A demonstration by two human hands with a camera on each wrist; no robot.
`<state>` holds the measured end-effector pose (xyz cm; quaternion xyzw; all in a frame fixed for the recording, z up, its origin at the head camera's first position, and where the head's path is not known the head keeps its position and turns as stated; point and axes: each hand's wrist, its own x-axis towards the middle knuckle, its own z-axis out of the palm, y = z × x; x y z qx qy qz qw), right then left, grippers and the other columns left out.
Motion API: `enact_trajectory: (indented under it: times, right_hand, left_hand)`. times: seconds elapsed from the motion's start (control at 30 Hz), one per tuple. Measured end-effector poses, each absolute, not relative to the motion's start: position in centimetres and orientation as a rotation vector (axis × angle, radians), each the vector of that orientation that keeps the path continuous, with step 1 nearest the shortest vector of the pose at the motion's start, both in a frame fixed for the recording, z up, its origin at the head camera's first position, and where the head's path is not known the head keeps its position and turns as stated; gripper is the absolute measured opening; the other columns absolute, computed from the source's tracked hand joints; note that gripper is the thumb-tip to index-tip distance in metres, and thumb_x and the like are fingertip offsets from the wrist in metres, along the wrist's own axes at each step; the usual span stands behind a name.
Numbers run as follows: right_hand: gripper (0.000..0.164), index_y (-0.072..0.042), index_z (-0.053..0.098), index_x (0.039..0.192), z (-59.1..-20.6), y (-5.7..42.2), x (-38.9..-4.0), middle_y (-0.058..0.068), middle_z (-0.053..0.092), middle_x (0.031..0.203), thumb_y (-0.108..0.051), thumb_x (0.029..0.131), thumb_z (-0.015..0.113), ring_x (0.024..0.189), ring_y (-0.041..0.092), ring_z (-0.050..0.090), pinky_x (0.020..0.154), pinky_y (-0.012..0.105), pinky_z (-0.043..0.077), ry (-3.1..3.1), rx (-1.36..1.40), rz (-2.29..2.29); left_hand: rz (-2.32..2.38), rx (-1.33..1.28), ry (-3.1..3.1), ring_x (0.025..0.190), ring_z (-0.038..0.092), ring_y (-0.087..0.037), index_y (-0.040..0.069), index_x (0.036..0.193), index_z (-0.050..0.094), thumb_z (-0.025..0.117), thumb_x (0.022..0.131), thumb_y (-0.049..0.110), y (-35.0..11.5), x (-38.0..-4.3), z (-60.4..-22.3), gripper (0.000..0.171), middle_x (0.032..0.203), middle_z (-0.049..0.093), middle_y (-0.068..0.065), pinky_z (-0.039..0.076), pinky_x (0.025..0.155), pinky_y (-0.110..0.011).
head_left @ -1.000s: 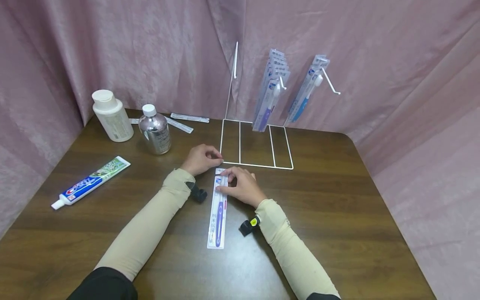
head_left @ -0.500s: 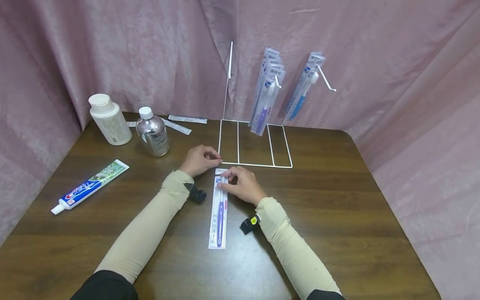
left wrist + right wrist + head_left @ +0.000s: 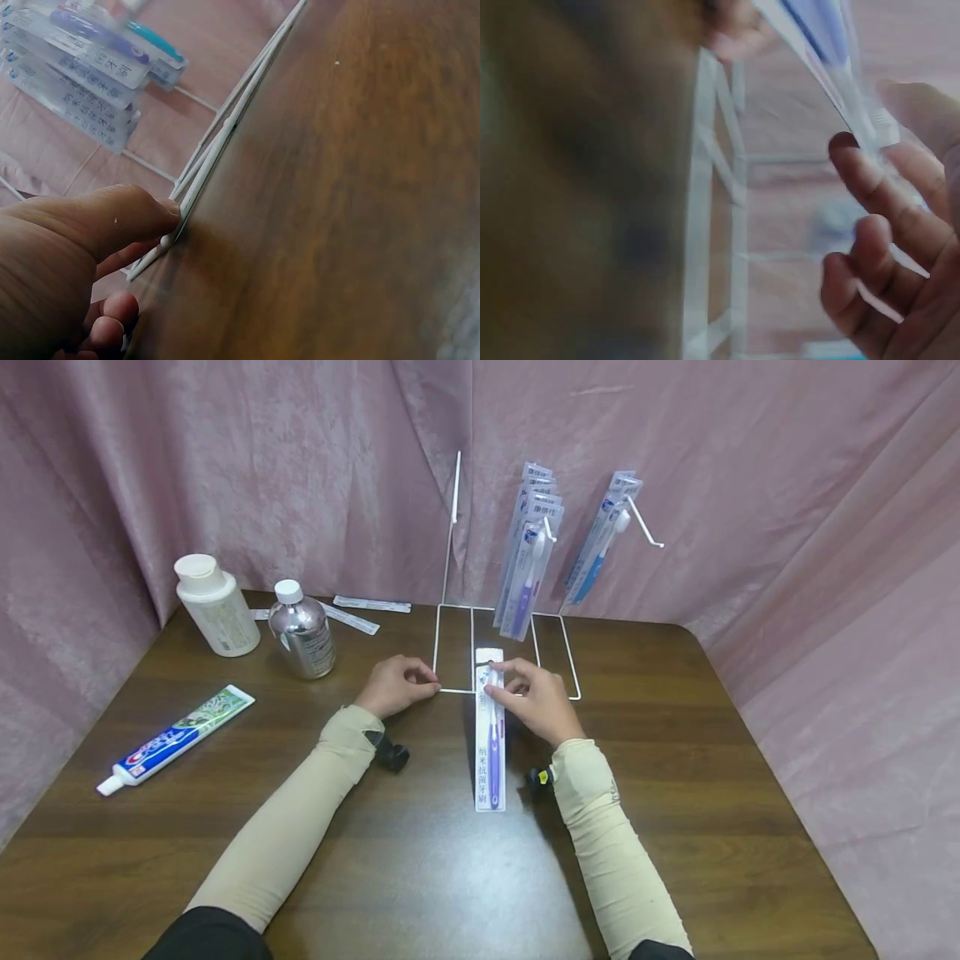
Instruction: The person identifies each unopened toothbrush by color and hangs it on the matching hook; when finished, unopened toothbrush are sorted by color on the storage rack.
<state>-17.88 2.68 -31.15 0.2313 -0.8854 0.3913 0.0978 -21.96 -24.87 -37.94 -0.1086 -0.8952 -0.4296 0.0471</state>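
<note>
Head view: pink curtains are enclosing a brown desk point(image 3: 675, 760). The right hand point(image 3: 536, 697) is pinching the upper end of a packaged toothbrush point(image 3: 491, 735), which is lying flat, its top overlapping the wire rack point(image 3: 558, 647) base. The left hand point(image 3: 393, 683), fingers curled, is pinning the rack's near left corner.

Left wrist view: the thumb point(image 3: 112, 217) is pressing the rack wire point(image 3: 225, 139); judged sound, it should keep the rack steady.

Right wrist view: blurred; fingers point(image 3: 870, 187) are gripping the pack point(image 3: 840, 82). Advisable to lift by the top, keeping its hanging end free.
</note>
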Motion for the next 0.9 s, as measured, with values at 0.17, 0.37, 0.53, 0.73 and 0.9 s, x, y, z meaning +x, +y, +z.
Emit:
enact_trajectory:
  times: [0.17, 0.37, 0.53, 0.73, 0.9]
  right_hand:
    - [0.036, -0.014, 0.078, 0.124, -27.3, 3.9, -17.4, 0.004, 0.074, 0.077, -0.024, 0.091, 0.085, 0.06, 0.017, 0.058, 0.058, 0.029, 0.043, -2.273, 0.637, 0.95]
    - [0.038, -0.011, 0.077, 0.126, -23.3, 4.0, -16.0, 0.009, 0.076, 0.081, -0.014, 0.089, 0.087, 0.058, 0.017, 0.044, 0.059, 0.022, 0.034, -1.867, 0.576, 0.925]
    - [0.035, -0.012, 0.078, 0.126, -21.5, 3.2, -15.9, 0.009, 0.08, 0.091, -0.015, 0.091, 0.085, 0.064, 0.015, 0.051, 0.06, 0.016, 0.039, -1.714, 0.497, 0.987]
    - [0.035, -0.016, 0.078, 0.125, -21.4, 2.0, -17.3, 0.01, 0.079, 0.094, -0.022, 0.092, 0.085, 0.066, 0.015, 0.054, 0.061, 0.016, 0.042, -1.695, 0.407, 1.066]
    - [0.034, -0.018, 0.078, 0.126, -22.0, 1.1, -19.0, 0.009, 0.08, 0.097, -0.027, 0.093, 0.084, 0.061, 0.022, 0.052, 0.059, 0.017, 0.038, -1.753, 0.37, 1.061]
  left_hand:
    - [-1.299, -0.345, -2.724, 0.084, 0.055, -0.021, 0.018, 0.096, 0.081, 0.084, 0.085, 0.03, -24.9, -21.8, -37.8, 0.016, 0.084, 0.06, -0.001, 0.042, 0.077, -0.037]
    - [-1.307, -0.348, -2.729, 0.084, 0.055, -0.021, 0.017, 0.098, 0.081, 0.084, 0.086, 0.029, -24.9, -21.7, -37.6, 0.017, 0.085, 0.06, -0.002, 0.042, 0.079, -0.038]
    - [-1.3, -0.346, -2.719, 0.084, 0.055, -0.021, 0.018, 0.097, 0.081, 0.085, 0.085, 0.028, -25.4, -21.9, -37.7, 0.016, 0.084, 0.06, -0.002, 0.042, 0.078, -0.038]
    - [-1.309, -0.362, -2.702, 0.083, 0.055, -0.02, 0.018, 0.095, 0.081, 0.086, 0.085, 0.028, -25.1, -22.0, -38.2, 0.014, 0.083, 0.062, 0.0, 0.042, 0.077, -0.037]
    - [-1.324, -0.344, -2.708, 0.083, 0.055, -0.02, 0.017, 0.096, 0.081, 0.086, 0.085, 0.026, -24.9, -21.7, -37.8, 0.015, 0.083, 0.061, 0.0, 0.042, 0.077, -0.037]
